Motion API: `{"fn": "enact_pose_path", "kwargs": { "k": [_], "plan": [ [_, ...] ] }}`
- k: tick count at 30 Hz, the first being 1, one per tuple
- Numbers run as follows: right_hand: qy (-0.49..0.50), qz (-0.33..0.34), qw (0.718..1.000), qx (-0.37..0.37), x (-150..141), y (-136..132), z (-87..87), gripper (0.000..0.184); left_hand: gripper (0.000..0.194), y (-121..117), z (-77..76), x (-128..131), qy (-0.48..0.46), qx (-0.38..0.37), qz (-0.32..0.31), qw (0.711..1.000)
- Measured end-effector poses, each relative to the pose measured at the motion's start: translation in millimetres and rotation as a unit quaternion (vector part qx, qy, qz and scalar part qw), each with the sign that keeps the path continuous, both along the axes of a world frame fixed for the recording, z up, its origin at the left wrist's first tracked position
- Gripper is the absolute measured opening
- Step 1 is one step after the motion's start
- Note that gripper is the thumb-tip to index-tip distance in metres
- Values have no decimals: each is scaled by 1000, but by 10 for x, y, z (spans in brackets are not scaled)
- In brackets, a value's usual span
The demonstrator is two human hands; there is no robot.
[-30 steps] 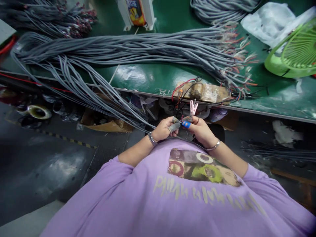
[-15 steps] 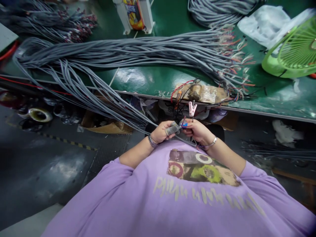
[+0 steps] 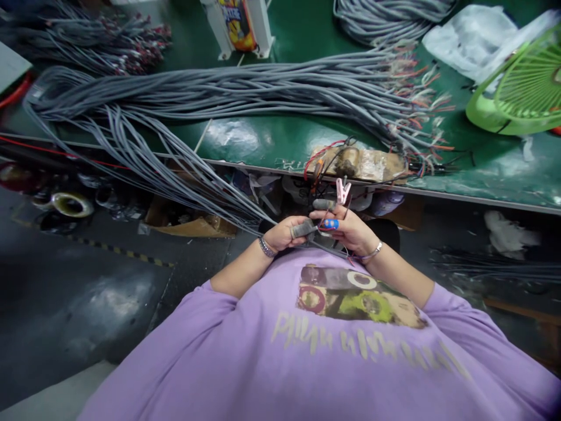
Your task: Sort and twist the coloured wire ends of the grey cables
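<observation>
My left hand [image 3: 287, 233] and my right hand [image 3: 348, 229] meet just above my purple shirt, below the bench edge. Both are closed on the stripped end of a grey cable [image 3: 326, 248] whose thin coloured wires show between my fingertips. Grey tape wraps a left fingertip and blue tape a right fingertip. A pink clip [image 3: 342, 191] hangs from the bench edge just above my hands. The big bundle of grey cables [image 3: 210, 93] lies across the green bench [image 3: 272, 137], and part of it droops off the edge toward my left hand.
A taped fixture with red and black wires [image 3: 357, 164] sits at the bench edge. At the right stand a green fan [image 3: 521, 88] and a clear plastic bag [image 3: 473, 38]. More cable bundles [image 3: 109, 35] lie at the back. Tape rolls [image 3: 70, 204] sit under the bench.
My hands have shifted slightly lower and closer together, the right fingers reworking the wire ends. The view has moved a little; the bench items stay put.
</observation>
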State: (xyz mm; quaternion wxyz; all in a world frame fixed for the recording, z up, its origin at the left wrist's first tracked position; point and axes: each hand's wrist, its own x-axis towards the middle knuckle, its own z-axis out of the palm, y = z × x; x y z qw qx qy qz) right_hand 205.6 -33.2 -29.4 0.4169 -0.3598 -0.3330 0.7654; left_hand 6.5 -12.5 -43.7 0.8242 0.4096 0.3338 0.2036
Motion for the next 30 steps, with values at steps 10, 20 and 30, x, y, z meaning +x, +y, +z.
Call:
{"fn": "enact_pose_path", "kwargs": {
  "k": [10, 20, 30],
  "plan": [
    [-32, -100, 994, -14, -94, -64, 60, 45, 57, -32, 30, 79, -48, 25, 102, 993],
    [-180, -43, 963, 195, 65, -218, 76, 32, 52, 0, 71, 48, -84, 66, 214, 971],
    [-356, -129, 880, 287, -113, -230, 182, 46, 56, -103, -15, 46, -30, 64, 114, 991]
  ]
}}
